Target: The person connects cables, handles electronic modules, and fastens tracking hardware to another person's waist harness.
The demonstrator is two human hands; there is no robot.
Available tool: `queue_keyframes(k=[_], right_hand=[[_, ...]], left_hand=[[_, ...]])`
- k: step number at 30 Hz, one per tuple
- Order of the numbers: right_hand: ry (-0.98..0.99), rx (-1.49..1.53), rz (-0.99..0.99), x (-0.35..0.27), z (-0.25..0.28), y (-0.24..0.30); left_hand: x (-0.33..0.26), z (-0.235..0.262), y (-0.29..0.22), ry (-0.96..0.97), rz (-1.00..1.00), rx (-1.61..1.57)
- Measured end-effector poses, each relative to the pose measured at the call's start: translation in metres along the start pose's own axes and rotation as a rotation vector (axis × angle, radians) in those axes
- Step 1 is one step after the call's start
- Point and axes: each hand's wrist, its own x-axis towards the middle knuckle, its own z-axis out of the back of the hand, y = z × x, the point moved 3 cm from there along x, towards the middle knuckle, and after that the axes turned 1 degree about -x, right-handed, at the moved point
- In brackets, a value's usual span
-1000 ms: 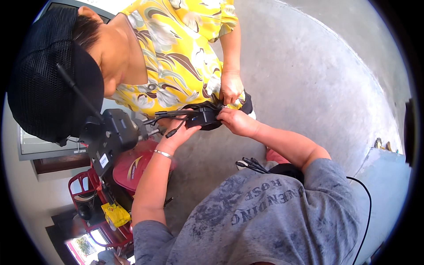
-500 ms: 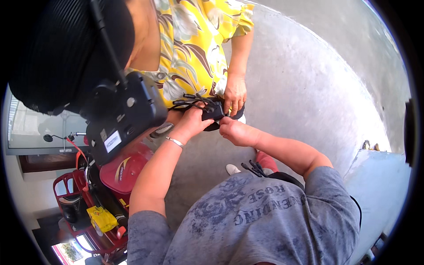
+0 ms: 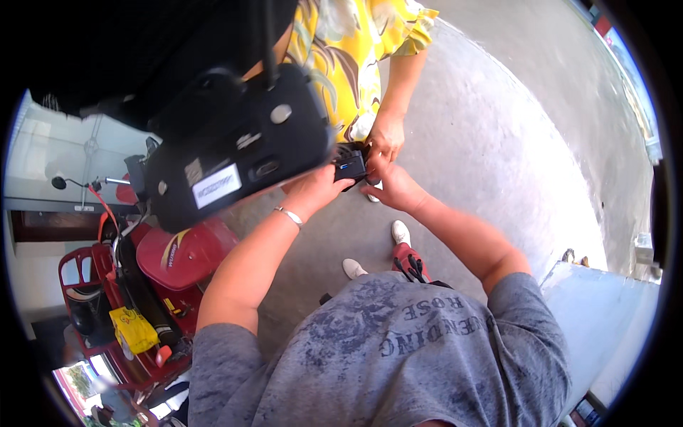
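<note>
The left hand's [image 3: 316, 192] fingers grip a black box [image 3: 349, 166], thumb along its near edge. The right hand's [image 3: 395, 188] fingers are at the box's right end; whether they grasp anything I cannot tell. Just beyond these fingers is a co-worker's hand [image 3: 386, 135]. Farther left of the fingers stands a red motorcycle [image 3: 174, 265].

You stood in what looked like a garage or paved forecourt, home or shop unclear: a smooth grey concrete floor [image 3: 498, 135] spread toward two o'clock, a glossy red motorcycle-type vehicle [image 3: 186, 257] stood around half past eight, and pale grey framed panels [image 3: 67, 153] rose near half past nine.
</note>
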Motion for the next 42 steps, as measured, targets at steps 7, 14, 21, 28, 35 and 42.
queue_keyframes(k=[7,14,21,28,35,42], right_hand=[[-0.103,-0.513,0.212,0.039,0.015,0.056],[-0.035,-0.515,0.02,0.042,0.015,0.046],[-0.114,-0.642,0.063,0.046,0.026,0.048],[-0.047,-0.157,0.107,0.057,0.031,0.035],[-0.228,-0.066,0.165,0.067,-0.007,0.009],[-0.139,-0.372,0.277,0.078,-0.005,0.046]], left_hand=[[-0.004,0.023,0.018,0.075,-0.026,-0.212],[-0.049,0.025,0.025,-0.105,-0.205,0.315],[-0.045,0.001,0.02,0.01,-0.243,0.786],[-0.013,-0.006,0.02,0.181,-0.138,0.799],[-0.058,0.009,-0.021,-0.061,0.101,0.483],[-0.09,-0.01,-0.025,-0.395,0.152,0.411]])
